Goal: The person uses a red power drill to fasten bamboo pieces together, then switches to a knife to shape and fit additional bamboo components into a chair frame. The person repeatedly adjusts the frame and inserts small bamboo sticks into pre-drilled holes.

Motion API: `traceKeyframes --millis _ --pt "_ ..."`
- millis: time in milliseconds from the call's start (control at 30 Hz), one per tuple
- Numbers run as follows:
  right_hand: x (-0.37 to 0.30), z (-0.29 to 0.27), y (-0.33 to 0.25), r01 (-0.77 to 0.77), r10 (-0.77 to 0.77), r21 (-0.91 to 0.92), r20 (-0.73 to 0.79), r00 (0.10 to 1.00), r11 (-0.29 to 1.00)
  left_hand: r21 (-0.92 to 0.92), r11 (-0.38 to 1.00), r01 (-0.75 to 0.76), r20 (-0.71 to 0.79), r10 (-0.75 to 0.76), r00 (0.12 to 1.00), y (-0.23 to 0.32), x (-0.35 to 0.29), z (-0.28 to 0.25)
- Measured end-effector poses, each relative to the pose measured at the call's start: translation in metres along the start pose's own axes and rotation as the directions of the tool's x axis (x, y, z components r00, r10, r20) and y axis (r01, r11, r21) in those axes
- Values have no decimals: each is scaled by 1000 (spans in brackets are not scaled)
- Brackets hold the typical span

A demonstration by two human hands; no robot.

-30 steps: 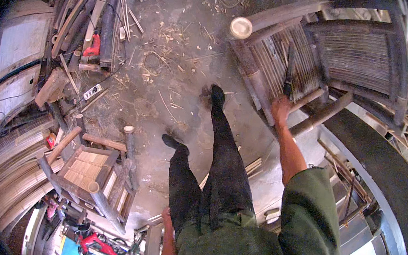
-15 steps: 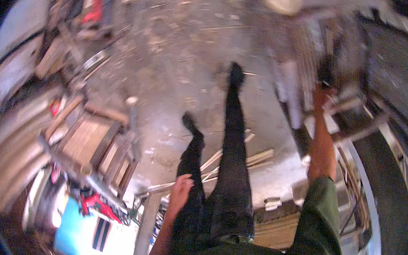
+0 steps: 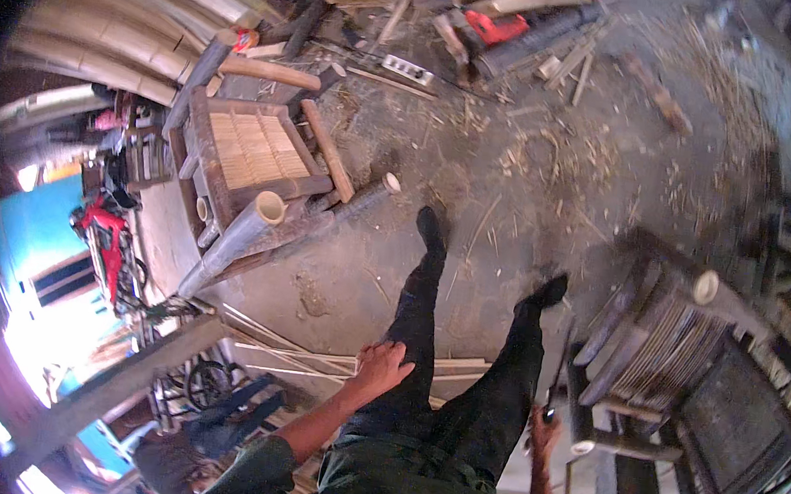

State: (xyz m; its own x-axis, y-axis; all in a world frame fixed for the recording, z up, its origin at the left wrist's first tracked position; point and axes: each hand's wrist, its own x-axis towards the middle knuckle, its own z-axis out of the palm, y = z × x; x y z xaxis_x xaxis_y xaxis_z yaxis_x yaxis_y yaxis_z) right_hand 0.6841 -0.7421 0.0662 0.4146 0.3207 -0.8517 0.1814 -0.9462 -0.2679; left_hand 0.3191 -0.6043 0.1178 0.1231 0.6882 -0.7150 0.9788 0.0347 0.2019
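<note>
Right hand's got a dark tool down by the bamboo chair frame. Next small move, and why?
Probably bring the right hand with its dark tool up to the bamboo chair frame. The frame stands right beside that hand, the tool already points along its near edge, and the left hand rests on the thigh, holding nothing. What the tool is cannot be told.

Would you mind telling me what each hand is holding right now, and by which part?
The right hand grips a slim dark tool by its lower end. The left hand holds nothing; it rests against the left thigh.

Bamboo chair (image 3: 682, 364) right of legs (bench (image 3: 251, 150) far left).
</note>
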Motion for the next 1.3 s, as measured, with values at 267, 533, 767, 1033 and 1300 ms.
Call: traceKeyframes --millis 267,533,767,1033,1300 --pt "-29 80 -110 169 -150 -98 176 973 981 -160 987 -4 212 38 977 -107 29 -36" --pt "-79 74 -246 202 -149 -239 223 963 950 -336 899 -281 258 375 890 -150 47 -39" --pt "-61 73 -308 432 -282 -471 357 890 769 -538 840 -69 364 306 879 -122 51 -127" --pt "159 116 -371 605 -440 -543 415 796 583 -736 677 13 88 76 993 -90 267 -82" --pt "432 266 -413 645 -599 -524 284 748 557 -504 847 -172 -203 77 976 -202 578 27"
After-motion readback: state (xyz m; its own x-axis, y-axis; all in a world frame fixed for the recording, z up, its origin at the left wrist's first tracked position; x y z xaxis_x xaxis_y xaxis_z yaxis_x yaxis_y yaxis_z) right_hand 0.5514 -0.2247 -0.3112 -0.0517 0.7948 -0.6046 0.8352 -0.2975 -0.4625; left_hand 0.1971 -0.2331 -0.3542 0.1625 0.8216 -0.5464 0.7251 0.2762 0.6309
